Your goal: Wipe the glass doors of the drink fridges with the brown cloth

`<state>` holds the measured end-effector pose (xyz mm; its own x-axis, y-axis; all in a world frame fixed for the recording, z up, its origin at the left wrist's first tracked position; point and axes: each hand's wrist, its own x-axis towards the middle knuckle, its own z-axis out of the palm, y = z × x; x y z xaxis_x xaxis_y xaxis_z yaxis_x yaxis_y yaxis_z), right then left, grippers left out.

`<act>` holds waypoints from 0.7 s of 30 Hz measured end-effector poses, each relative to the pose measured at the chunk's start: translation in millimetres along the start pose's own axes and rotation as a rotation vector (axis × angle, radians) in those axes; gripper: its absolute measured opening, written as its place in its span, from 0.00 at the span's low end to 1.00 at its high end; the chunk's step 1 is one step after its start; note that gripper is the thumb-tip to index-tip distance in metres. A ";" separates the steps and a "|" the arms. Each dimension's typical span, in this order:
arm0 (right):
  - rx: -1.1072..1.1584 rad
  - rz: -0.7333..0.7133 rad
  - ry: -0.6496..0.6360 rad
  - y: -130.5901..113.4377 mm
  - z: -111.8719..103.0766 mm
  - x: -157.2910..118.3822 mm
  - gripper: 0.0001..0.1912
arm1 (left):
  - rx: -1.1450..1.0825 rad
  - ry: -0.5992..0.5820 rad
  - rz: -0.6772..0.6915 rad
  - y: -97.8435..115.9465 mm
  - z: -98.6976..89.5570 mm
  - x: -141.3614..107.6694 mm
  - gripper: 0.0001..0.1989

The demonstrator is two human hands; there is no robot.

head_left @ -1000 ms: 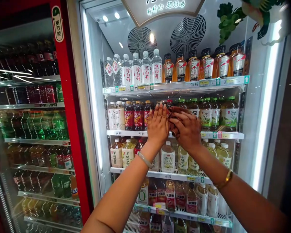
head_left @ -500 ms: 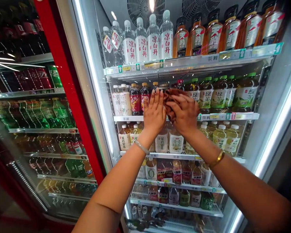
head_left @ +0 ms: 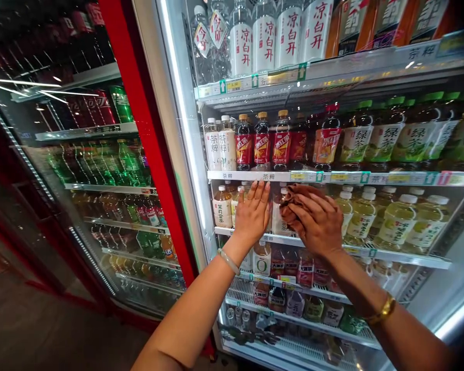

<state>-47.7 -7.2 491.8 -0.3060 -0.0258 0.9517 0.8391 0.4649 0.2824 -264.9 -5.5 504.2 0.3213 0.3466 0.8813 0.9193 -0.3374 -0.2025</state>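
Note:
Flat against the glass door (head_left: 305, 105) of a lit drinks fridge lies my left hand (head_left: 251, 211), fingers stretched upward. Beside it on the right, my right hand (head_left: 319, 219) presses a bunched brown cloth (head_left: 294, 198) against the same glass, fingers bent over it. A pale bangle (head_left: 229, 262) is on my left wrist and a gold bangle (head_left: 384, 309) on my right. Behind the glass, both hands cover part of a shelf of pale tea bottles (head_left: 222, 208). Red-labelled tea bottles (head_left: 281, 141) stand on the shelf above.
Clear water bottles (head_left: 265, 36) line the top shelf, with green-labelled tea bottles (head_left: 390, 131) below on the right. A red door frame (head_left: 139, 118) runs down the left, beside another fridge holding green bottles (head_left: 127, 162). Lower shelves (head_left: 294, 322) carry more bottles.
Both hands have moved down the glass, from the red-labelled bottles' shelf to the one below, the cloth still under my right hand. The view has shifted and come closer.

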 end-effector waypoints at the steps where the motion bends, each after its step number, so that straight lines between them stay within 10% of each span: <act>1: -0.005 0.043 0.023 -0.6 2.4 8.8 0.22 | 0.002 0.011 -0.010 -5.6 -1.0 -0.5 0.37; 7: 0.032 0.250 0.042 -53.7 35.6 80.9 0.20 | -0.027 0.060 -0.102 -39.1 -11.8 14.1 0.39; 16: 0.032 -0.009 -0.067 -75.1 30.6 -5.7 0.18 | -0.005 0.009 -0.029 -77.9 -20.4 -37.7 0.37; 21: -0.020 0.174 0.060 -85.3 46.6 44.5 0.17 | -0.003 0.020 -0.049 -97.5 -17.1 -48.1 0.37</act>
<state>-153.9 -6.7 504.5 -0.1284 0.0003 0.9917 0.8859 0.4495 0.1146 -373.8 -4.2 488.9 0.2710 0.3450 0.8986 0.9332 -0.3229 -0.1575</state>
